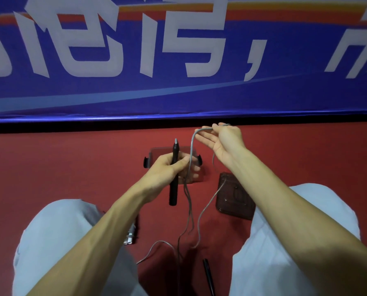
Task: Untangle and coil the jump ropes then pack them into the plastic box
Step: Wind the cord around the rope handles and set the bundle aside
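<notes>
My left hand point(169, 167) grips a black jump-rope handle point(174, 180) upright over the red floor, fingers curled round it and round several loops of grey rope point(190, 201). From there the rope rises to my right hand point(223, 139), which is raised palm up with fingers fairly straight; the rope lies draped over its fingers. More rope hangs down to the floor between my knees. Behind my left hand sits the clear plastic box point(156, 151) with black clips. Its transparent lid point(235, 197) lies to the right.
A second black handle point(208, 274) lies on the floor near my right knee. White-tipped handles point(130, 237) show beside my left knee. A blue banner point(178, 60) with white characters stands across the back. My grey-trousered knees point(71, 242) flank the rope.
</notes>
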The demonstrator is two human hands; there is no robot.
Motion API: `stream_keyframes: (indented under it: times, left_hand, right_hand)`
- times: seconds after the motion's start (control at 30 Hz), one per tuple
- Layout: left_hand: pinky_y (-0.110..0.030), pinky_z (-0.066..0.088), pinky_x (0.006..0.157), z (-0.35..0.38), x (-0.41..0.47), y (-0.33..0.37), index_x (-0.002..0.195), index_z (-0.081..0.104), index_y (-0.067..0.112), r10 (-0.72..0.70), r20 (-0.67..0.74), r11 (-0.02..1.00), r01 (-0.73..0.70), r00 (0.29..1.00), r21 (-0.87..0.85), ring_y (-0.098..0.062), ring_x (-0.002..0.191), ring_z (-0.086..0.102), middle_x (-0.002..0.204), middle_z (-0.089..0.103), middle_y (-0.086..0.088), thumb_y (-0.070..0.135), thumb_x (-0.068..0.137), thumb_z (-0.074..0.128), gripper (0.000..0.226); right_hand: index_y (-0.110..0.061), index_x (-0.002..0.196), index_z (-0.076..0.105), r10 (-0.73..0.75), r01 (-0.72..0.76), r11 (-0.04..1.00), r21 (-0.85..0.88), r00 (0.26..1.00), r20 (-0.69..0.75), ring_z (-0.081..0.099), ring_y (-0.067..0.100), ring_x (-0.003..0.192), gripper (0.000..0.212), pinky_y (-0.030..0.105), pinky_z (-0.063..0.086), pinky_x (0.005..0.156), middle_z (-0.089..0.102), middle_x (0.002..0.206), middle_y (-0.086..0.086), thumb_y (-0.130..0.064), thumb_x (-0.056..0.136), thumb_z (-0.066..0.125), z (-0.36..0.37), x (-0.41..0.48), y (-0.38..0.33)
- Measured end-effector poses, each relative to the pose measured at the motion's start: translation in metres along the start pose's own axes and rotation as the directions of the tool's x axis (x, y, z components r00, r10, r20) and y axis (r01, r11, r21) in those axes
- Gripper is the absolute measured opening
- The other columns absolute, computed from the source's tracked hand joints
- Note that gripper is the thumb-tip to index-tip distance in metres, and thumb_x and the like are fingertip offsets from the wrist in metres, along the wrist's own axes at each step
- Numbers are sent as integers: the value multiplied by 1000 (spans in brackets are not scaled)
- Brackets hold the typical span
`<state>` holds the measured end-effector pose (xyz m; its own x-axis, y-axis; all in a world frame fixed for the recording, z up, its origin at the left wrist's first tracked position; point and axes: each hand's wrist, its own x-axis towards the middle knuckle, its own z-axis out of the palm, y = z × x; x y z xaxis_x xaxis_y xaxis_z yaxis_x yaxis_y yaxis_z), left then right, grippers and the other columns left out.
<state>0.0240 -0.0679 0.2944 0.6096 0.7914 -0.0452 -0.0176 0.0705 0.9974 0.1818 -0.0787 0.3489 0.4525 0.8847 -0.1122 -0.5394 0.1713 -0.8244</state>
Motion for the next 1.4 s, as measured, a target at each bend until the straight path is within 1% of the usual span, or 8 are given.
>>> stream_keyframes:
  times: [0.17,0.37,0.53,0.67,0.83,0.97,1.13,1.4]
  left_hand:
    - [-37,58,79,4,-2,2,95,65,11,66,6,995,-66,998,77,-21,81,72,84,73,-9,14,101,50,16]
    - [-38,61,61,5,3,14,97,58,5,54,-245,952,-124,968,-280,-26,69,72,72,66,-10,10,103,44,16]
    - [-36,61,57,6,6,23,102,57,2,-16,-320,876,-141,947,-461,-19,59,68,75,64,-11,8,101,46,12]
    - [-43,62,69,3,9,26,103,53,3,-54,-342,767,-180,938,-616,-29,77,74,78,64,-12,7,102,43,10]
    - [-47,59,81,-3,12,25,105,48,3,-62,-368,665,-237,928,-708,-31,82,74,93,60,-14,1,101,39,10]
    - [-43,58,82,-7,15,20,109,48,4,-56,-375,651,-251,925,-716,-31,89,72,102,64,-19,3,102,40,11]
    - [-40,56,82,-12,22,6,100,52,8,-178,-397,788,-111,900,-605,-28,90,70,108,66,-18,12,103,41,12]
    - [-35,53,70,2,25,-17,96,55,11,-227,-357,911,68,906,-407,-24,73,65,89,67,-11,17,104,40,18]
  right_hand:
    - [2,99,45,64,-63,998,-26,998,25,66,40,87,8,39,58,62,57,94,27,7,99,39,-1,-3,1]
    - [-1,122,48,60,-42,930,-366,997,38,67,29,82,28,32,59,60,61,106,19,7,96,40,-6,2,12]
    - [-6,104,61,172,23,670,-742,967,185,69,24,85,32,32,58,76,70,97,13,11,90,38,-10,1,27]
    - [-10,96,67,355,196,280,-940,888,291,52,11,60,40,23,38,53,59,70,-1,15,80,39,-15,-5,32]
    - [-21,86,58,497,183,170,-968,832,245,55,14,75,22,30,45,66,59,83,1,2,87,55,-18,-7,39]
    - [-11,85,54,491,92,200,-976,852,181,64,20,63,25,30,53,52,62,80,11,10,90,43,-21,-3,43]
    - [-9,91,54,379,6,344,-939,914,144,64,20,57,27,32,58,48,56,76,10,12,91,37,-17,-5,34]
    - [-4,96,58,115,-19,693,-721,990,85,66,18,57,23,34,59,55,57,76,7,7,96,38,-13,-4,8]
